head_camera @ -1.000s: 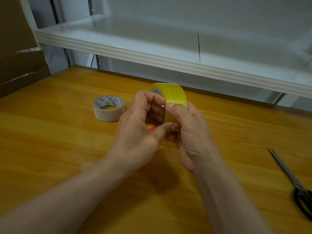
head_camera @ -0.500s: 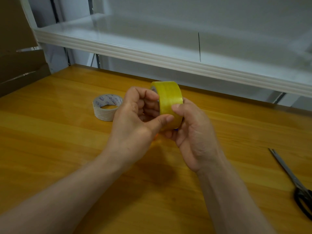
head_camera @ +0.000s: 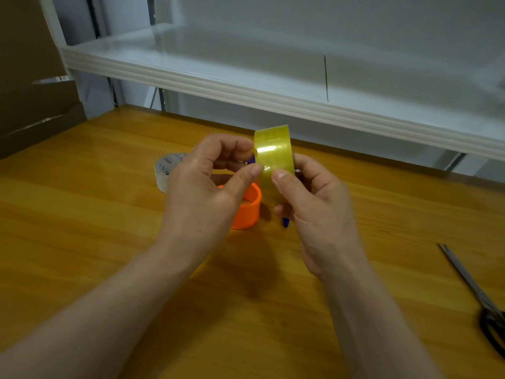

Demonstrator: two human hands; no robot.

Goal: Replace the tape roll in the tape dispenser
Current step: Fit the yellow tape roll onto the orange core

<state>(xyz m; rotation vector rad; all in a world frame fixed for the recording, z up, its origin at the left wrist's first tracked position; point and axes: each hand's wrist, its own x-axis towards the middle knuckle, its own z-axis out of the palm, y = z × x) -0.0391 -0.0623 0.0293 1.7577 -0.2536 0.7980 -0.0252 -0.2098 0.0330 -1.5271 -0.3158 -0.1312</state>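
Left hand (head_camera: 202, 192): fingers curled, thumb tip pressed to the face of the yellow tape roll (head_camera: 274, 157); forearm enters from the lower left, wrist raised above the counter (head_camera: 82, 214). Behind it, a white printed tape roll (head_camera: 166, 170) lies flat on the counter, mostly hidden by the knuckles.

Orange part of the tape dispenser (head_camera: 247, 206): a short cylinder below and between the hands; whether it rests on the counter or is held cannot be told. Small blue pieces show beside the yellow roll, form unclear.

Yellow tape roll: upright on edge, held above the counter, clamped between both hands.

Right hand (head_camera: 317, 212): thumb on the roll's face, fingers wrapped behind it; forearm enters from the lower right.

Scissors (head_camera: 475, 296): flat at the right edge, handles cut off.
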